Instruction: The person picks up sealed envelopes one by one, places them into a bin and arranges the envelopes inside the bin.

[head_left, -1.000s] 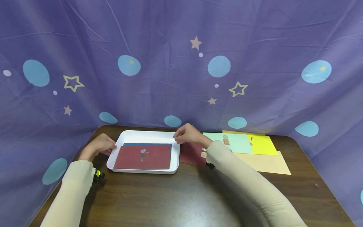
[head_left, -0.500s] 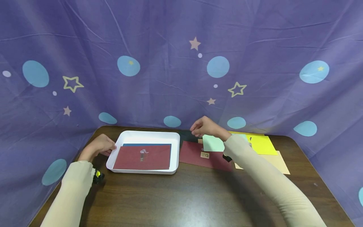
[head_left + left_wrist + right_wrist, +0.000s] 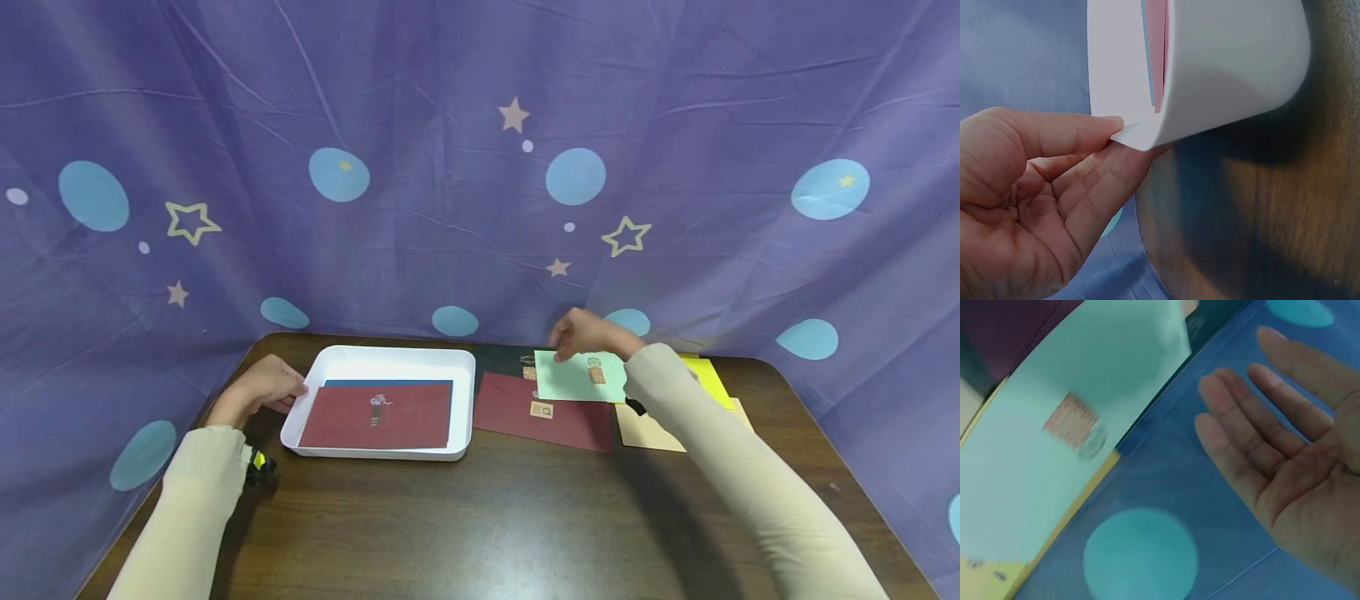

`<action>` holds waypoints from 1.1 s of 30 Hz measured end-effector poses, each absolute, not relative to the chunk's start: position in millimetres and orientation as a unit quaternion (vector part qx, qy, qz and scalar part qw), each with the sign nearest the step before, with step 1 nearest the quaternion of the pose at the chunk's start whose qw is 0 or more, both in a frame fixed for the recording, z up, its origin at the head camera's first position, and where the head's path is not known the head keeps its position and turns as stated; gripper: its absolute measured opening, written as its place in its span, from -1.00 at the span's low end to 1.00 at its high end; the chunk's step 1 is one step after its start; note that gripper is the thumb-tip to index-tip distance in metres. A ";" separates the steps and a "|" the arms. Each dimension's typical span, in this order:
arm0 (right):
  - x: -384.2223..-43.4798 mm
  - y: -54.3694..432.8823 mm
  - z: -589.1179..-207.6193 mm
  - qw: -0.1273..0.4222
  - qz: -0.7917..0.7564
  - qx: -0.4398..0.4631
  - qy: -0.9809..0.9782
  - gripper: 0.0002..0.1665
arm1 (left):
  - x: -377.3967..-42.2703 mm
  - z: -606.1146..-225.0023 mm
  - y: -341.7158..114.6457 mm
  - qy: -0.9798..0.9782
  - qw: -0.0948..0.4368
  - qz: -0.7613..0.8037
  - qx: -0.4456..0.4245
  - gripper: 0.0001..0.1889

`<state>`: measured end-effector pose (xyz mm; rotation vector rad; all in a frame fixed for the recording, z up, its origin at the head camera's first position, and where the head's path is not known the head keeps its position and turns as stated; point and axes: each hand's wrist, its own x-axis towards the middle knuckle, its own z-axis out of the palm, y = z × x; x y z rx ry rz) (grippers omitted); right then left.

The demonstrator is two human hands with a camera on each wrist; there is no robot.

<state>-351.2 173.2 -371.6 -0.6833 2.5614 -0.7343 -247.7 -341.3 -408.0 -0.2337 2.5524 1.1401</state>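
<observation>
My left hand (image 3: 264,382) holds the left rim of a white tray (image 3: 360,361). In the left wrist view, thumb and fingers pinch the tray's corner edge. A dark red envelope (image 3: 420,421) lies in the tray on top of a blue one (image 3: 453,400), of which only a strip shows. Over the back edge of a mint green envelope (image 3: 562,385) hovers my right hand (image 3: 588,333). The right wrist view shows its fingers spread loosely, holding nothing, beside that mint envelope. The envelope bears a brown printed patch.
Right of the tray, a second dark red envelope (image 3: 510,415) lies partly under the mint one. Behind it is a dark green envelope (image 3: 497,359). Yellow (image 3: 712,381) and beige (image 3: 651,432) envelopes lie further right, overlapping. A purple patterned curtain (image 3: 450,208) hangs behind the table.
My right hand has moved right, from the tray's right corner to above the mint envelope, uncovering the second red and dark green envelopes. The left hand and the tray stay in place.
</observation>
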 end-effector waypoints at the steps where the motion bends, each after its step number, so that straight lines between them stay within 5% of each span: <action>1: -353.3 176.9 -372.6 0.195 -0.249 -0.244 0.917 -0.65 | -247.8 -408.1 -341.3 0.897 0.167 0.400 -0.082 -0.63; 33: -371.2 241.3 -393.7 0.225 -0.149 -0.223 0.937 -0.36 | -246.9 -406.6 -340.4 0.899 0.167 0.396 -0.085 -0.63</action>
